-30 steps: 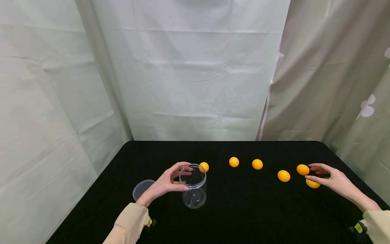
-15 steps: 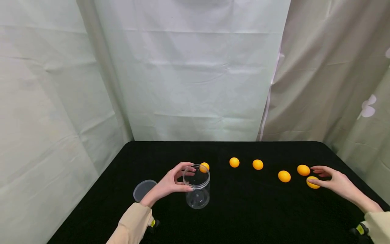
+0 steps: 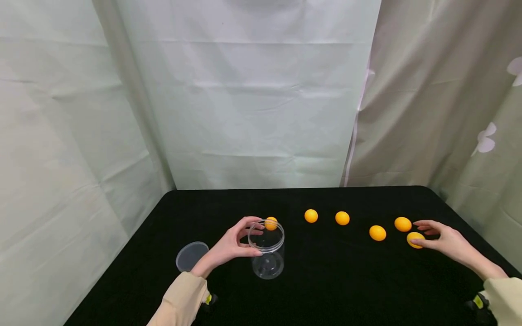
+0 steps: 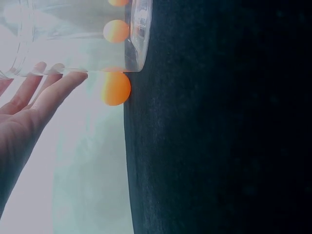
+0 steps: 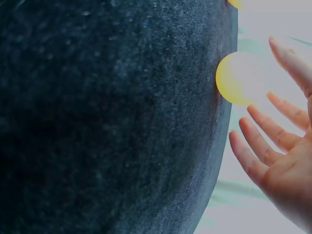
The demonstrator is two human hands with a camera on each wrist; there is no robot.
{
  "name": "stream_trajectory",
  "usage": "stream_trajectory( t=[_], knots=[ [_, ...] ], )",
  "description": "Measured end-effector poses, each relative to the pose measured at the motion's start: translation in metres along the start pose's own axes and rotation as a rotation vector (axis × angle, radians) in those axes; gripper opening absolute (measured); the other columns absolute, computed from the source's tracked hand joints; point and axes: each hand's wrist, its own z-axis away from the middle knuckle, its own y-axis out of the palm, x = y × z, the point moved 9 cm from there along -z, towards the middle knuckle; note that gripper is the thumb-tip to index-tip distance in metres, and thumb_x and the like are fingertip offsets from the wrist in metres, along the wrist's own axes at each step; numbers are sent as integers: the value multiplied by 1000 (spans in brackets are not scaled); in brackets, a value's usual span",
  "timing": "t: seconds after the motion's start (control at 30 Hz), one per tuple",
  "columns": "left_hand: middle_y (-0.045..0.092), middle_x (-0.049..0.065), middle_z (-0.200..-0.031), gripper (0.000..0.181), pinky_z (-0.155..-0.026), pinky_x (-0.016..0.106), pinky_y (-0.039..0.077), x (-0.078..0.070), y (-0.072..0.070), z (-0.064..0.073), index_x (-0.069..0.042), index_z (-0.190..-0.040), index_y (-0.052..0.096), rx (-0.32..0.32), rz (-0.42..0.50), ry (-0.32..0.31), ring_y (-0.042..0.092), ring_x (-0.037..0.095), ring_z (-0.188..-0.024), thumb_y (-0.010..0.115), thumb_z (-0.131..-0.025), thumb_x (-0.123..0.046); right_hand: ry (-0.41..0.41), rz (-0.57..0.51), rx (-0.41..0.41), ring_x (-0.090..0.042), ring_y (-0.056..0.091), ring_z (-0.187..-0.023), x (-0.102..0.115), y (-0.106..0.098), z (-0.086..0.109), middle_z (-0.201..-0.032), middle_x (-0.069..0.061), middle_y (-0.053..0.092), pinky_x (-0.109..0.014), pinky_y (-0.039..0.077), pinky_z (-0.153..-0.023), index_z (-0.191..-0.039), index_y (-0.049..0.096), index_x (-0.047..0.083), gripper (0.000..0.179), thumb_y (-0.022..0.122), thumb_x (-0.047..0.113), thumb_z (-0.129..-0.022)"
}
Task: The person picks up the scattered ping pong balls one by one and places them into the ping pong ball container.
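My left hand point(image 3: 228, 246) grips a clear plastic jar point(image 3: 268, 265) by its upper part, thumb on the near side and fingers round the far side. The jar stands upright, its mouth uncovered, with nothing inside. In the left wrist view, fingertips lie along the jar wall point(image 4: 73, 46). At the right, my right hand point(image 3: 448, 240) is low beside two orange ping-pong balls, fingers spread. Its thumb overlaps the nearer ball point(image 3: 413, 239) in the head view; its fingers point at the farther ball point(image 3: 403, 224). The right wrist view shows a ball point(image 5: 239, 80) beyond loose fingers point(image 5: 261, 141).
More orange balls lie in a loose row across the black table point(image 3: 326, 280): one point(image 3: 377, 233) left of my right hand, others point(image 3: 342, 218) farther back, one point(image 3: 271, 223) behind the jar. A round translucent lid point(image 3: 190, 256) lies left of my left wrist. Pale curtains point(image 3: 261, 113) surround the table.
The jar has shifted slightly to the right in my left hand. My right hand has drawn back a little, its thumb now over the nearer ball's right side. The head view has shifted slightly.
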Motion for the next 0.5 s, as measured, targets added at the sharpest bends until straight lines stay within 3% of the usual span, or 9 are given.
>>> stream_trajectory(
  t=[0.23, 0.5],
  knots=[
    [36, 21, -126, 66, -78, 45, 49, 0, 4, -4, 2, -131, 32, -7, -14, -13, 40, 41, -113, 67, -76, 0, -1, -1, 17, -41, 49, -93, -2, 2, 0, -111, -31, 46, -47, 46, -64, -120, 46, -8, 66, 68, 39, -78],
    [36, 22, -125, 64, -78, 44, 49, -3, 10, -9, 2, -131, 32, 2, -28, -13, 41, 39, -112, 67, -77, 0, -24, -2, 12, -38, 51, -90, 1, 4, 0, -109, -29, 48, -44, 47, -63, -117, 49, -7, 63, 72, 36, -76]
  ],
)
